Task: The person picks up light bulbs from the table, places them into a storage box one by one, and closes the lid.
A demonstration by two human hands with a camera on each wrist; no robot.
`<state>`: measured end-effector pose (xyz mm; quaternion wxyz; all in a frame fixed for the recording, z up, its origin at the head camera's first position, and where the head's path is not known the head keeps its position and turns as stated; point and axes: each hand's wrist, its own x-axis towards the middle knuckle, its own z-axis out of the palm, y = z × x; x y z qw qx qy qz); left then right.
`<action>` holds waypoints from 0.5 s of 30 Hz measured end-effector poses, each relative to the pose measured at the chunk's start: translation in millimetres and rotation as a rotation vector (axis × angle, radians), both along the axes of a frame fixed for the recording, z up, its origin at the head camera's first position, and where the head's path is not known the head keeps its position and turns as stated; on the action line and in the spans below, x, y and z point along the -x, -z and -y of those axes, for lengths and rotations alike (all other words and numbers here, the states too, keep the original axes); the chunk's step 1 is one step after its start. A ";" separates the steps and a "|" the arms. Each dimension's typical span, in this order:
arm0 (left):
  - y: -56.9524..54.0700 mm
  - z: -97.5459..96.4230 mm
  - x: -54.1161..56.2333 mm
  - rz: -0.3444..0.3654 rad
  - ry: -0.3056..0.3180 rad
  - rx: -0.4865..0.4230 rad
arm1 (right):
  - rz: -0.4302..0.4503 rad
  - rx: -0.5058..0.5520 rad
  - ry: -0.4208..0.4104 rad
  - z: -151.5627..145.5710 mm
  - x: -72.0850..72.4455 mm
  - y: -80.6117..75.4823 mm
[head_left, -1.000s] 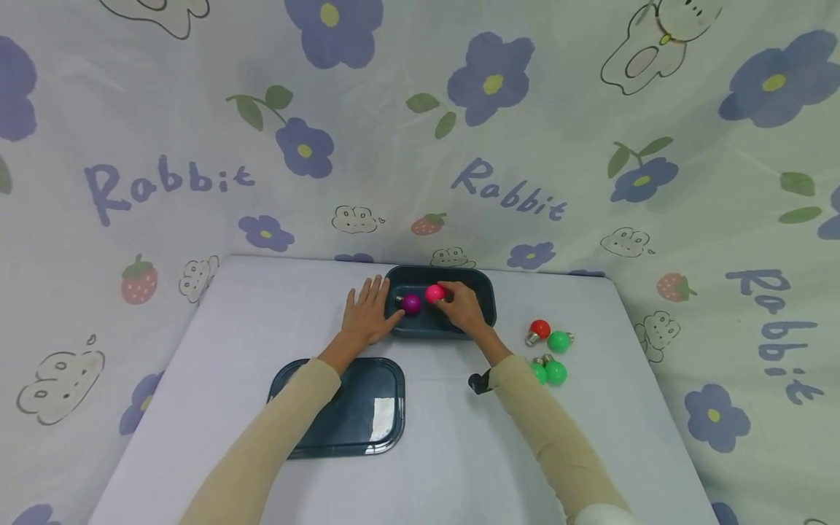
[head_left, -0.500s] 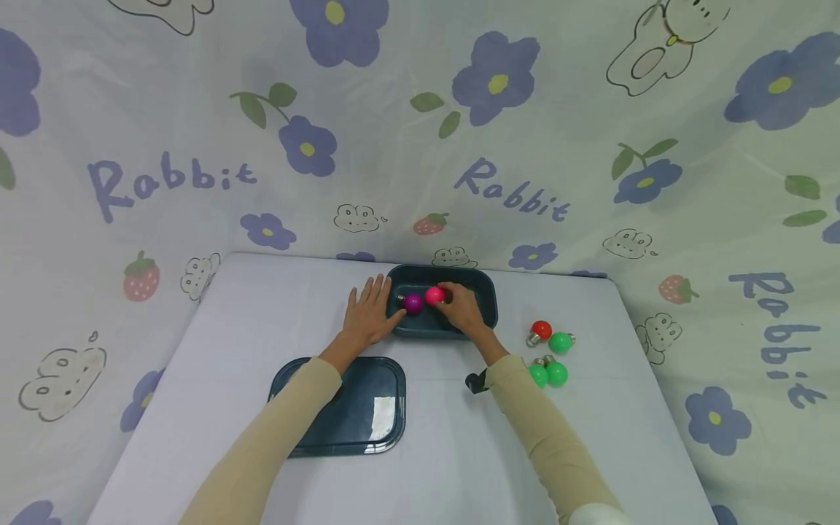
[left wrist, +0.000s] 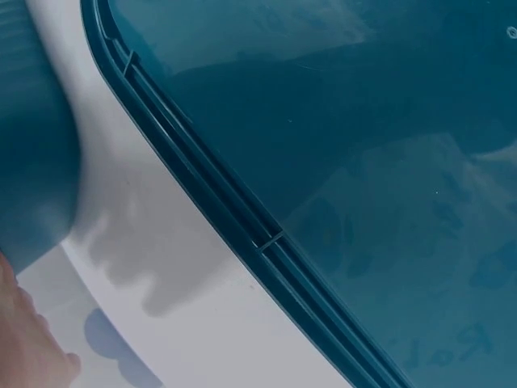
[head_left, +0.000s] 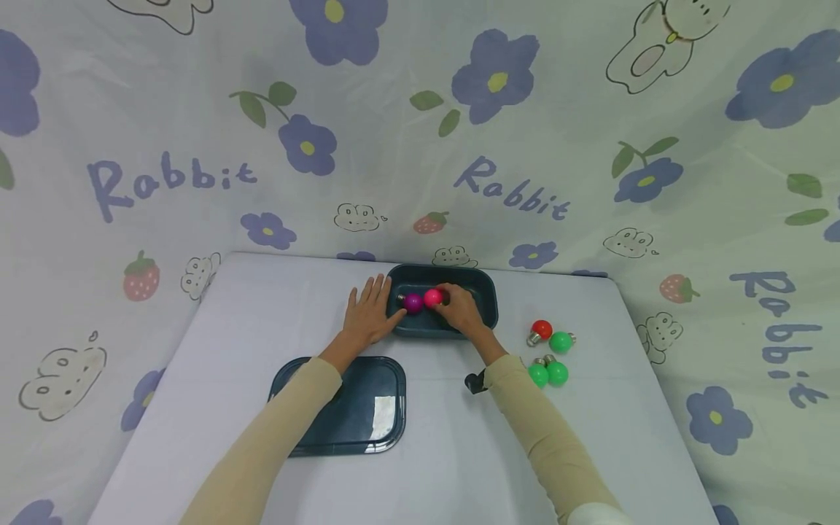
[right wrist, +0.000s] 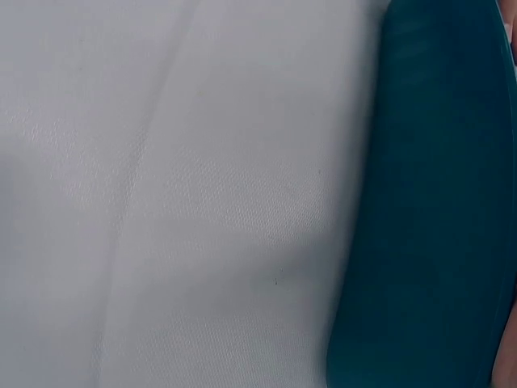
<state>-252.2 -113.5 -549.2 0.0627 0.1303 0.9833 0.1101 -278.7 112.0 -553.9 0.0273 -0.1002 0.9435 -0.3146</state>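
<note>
In the head view my right hand [head_left: 461,310] pinches a pink light bulb [head_left: 433,297] inside a dark teal box [head_left: 487,292]. Just left of that bulb a purple light bulb [head_left: 413,303] lies in the box, its metal base toward the left wall. My left hand [head_left: 367,310] rests with straight, spread fingers against the box's left end, the thumb over the rim. The left wrist view shows only part of that hand at its lower left corner. Mere slivers of the right hand appear at the right edge of the right wrist view.
A teal lid [head_left: 354,408] lies on the white table below the left forearm. Right of the box are a red bulb [head_left: 541,329] and several green bulbs [head_left: 561,342]. A black object [head_left: 475,383] shows at the right sleeve cuff. A patterned cloth [head_left: 394,146] hangs behind the table.
My right hand has brought the pink bulb slightly left and down, closer to the purple bulb. The left hand has stayed in place on the box.
</note>
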 end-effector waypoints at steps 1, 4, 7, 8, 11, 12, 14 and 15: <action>1.1 0.2 0.3 -0.004 0.001 -0.003 | 0.001 -0.001 -0.003 0.0 0.0 0.3; 5.2 0.5 1.6 -0.026 0.006 -0.011 | 0.004 -0.001 -0.007 0.1 -0.5 -0.1; 7.5 0.7 2.3 -0.041 0.007 -0.016 | 0.005 -0.009 -0.012 0.1 -0.9 -0.2; 7.3 0.4 2.3 -0.040 0.007 -0.014 | 0.004 -0.012 -0.012 0.1 -1.0 -0.2; 4.7 -0.2 1.4 -0.030 0.004 -0.014 | 0.001 -0.020 -0.016 0.5 -0.8 0.0; 3.1 -0.6 0.9 -0.023 0.002 -0.013 | 0.000 -0.020 -0.017 0.7 -0.8 0.0; 1.3 -0.9 0.4 -0.016 0.000 -0.011 | -0.003 -0.023 -0.018 1.0 -0.6 0.3; 1.1 -1.0 0.3 -0.017 0.000 -0.008 | -0.003 -0.023 -0.019 1.0 -0.5 0.4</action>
